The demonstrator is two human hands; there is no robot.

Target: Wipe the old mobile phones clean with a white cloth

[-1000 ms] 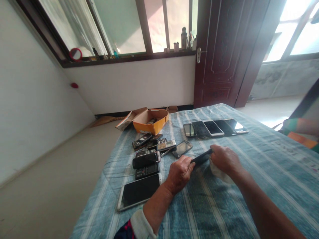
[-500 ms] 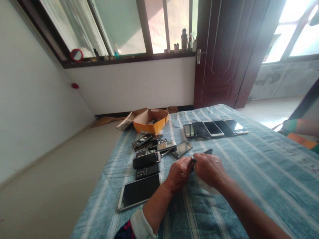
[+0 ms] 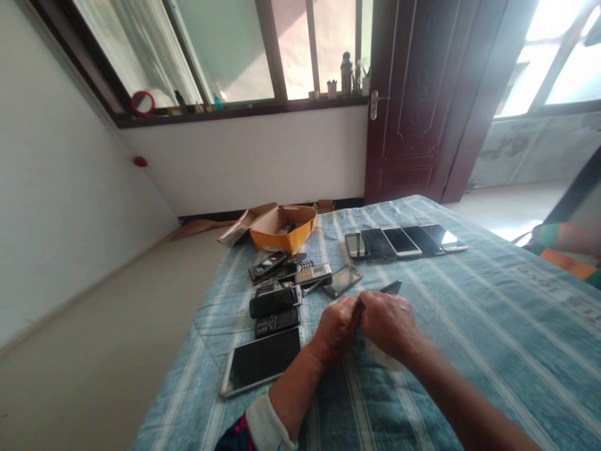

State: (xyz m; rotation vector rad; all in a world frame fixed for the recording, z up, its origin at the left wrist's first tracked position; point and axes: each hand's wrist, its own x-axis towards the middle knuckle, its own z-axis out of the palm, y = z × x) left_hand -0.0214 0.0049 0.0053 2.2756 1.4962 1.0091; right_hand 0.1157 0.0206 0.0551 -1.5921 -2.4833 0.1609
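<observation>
My left hand (image 3: 342, 322) and my right hand (image 3: 389, 321) meet over the near part of the table, both closed. Between them is a thin dark phone (image 3: 392, 287), mostly covered by the fingers, with one end sticking out past my right hand. A thin white cloth or tissue (image 3: 382, 358) hangs below my right palm. Just beyond the hands lies a phone with a grey screen (image 3: 344, 280). A large white-framed phone or tablet (image 3: 263, 360) rests beside my left forearm.
Several old keypad phones (image 3: 277, 322) are heaped left of the hands. Behind them stands an opened orange box (image 3: 284, 238) with a phone inside. Several smartphones (image 3: 401, 242) lie in a row at the back right. A striped blue cloth (image 3: 469, 351) covers the table.
My right hand has shifted slightly left, closer against my left hand, and the white cloth or tissue has moved with it. The phones on the table stay where they were.
</observation>
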